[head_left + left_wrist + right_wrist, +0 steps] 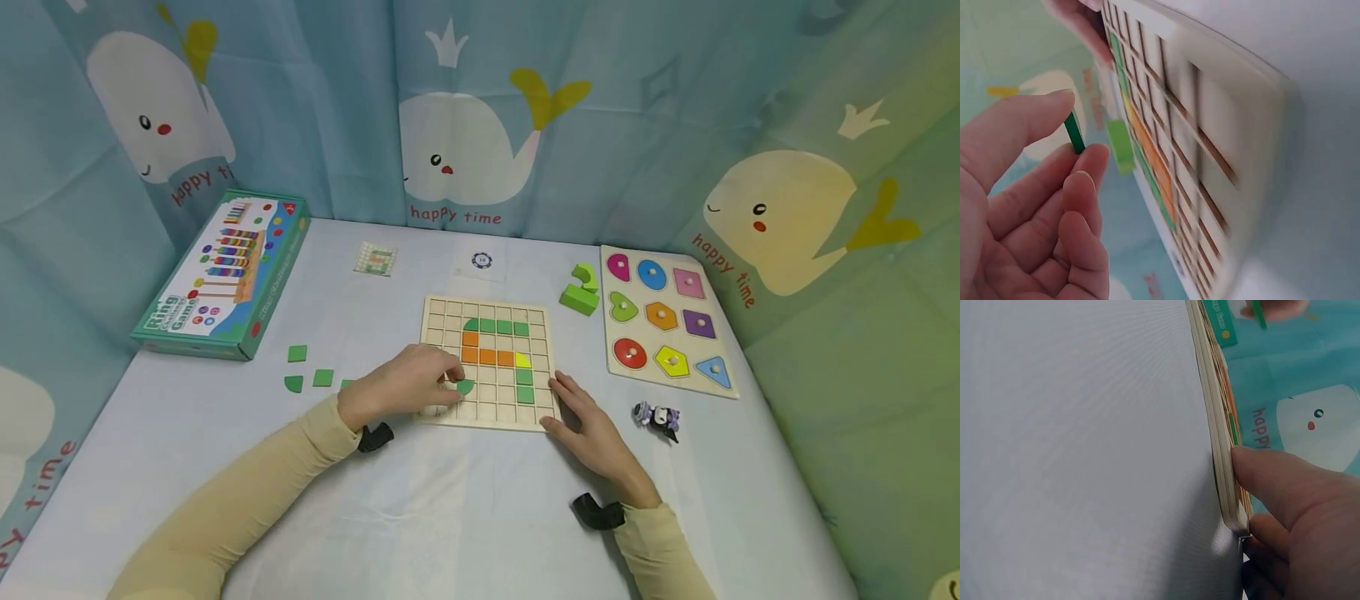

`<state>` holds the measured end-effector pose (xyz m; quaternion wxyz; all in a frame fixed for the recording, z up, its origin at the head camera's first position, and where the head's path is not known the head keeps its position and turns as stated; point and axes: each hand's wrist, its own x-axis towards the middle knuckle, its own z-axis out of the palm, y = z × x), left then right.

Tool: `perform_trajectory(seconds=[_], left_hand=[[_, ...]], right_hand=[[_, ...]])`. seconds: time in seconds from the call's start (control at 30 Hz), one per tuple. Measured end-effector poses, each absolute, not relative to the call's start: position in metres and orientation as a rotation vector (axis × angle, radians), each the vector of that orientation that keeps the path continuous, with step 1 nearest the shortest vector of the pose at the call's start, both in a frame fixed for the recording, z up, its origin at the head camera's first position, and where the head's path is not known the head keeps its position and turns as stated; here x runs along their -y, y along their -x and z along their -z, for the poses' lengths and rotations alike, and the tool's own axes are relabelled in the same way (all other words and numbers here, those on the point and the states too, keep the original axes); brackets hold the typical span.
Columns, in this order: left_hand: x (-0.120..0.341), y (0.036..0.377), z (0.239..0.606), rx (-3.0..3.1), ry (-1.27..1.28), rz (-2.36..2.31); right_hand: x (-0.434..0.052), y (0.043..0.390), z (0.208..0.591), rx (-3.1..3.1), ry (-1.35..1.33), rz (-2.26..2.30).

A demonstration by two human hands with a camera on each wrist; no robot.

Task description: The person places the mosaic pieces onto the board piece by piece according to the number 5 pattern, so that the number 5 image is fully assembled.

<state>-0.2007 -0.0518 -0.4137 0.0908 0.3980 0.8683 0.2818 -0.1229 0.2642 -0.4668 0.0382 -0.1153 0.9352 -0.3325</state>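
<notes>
A wooden grid board [487, 413] lies on the table, bearing green, orange and yellow flat pieces in several cells. Over its left part, my left hand [416, 379] pinches a green quarter-circle piece [465, 387] between thumb and fingers. The left wrist view shows this green piece [1074, 132] edge-on, standing off from the board surface. At the board's near right corner, my right hand [596, 437] holds it, thumb on the near edge and fingers along the right side. In the right wrist view the thumb [1272, 475] rests on the rim.
Green pieces [323, 378] lie left of the board, one partly behind my left forearm. Farther back are a ring game box [225, 275], a small pattern card [376, 259] and a chip [482, 260]. To the right are green blocks [580, 299], a shape puzzle [660, 379] and a figurine [658, 419].
</notes>
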Motion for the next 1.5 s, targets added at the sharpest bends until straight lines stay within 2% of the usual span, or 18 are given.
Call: perform_trajectory(seconds=[0.33,0.67,1.2,1.5], left_hand=[[-0.017,0.204,0.421,-2.512,-1.338,-0.731],[-0.042,0.197,0.423,-2.545,-1.419,-0.593],[-0.053,0.194,0.426,-2.665,-1.411,-0.428],[-0.017,0.203,0.415,-2.497,-1.386,-0.622]], right_hand=[[-0.265,0.123,0.467,-2.866,0.354,1.040],[-0.265,0.124,0.466,-2.870,0.363,1.029],[-0.266,0.125,0.467,-2.869,0.353,1.027],[-0.266,0.125,0.467,-2.856,0.355,1.041]])
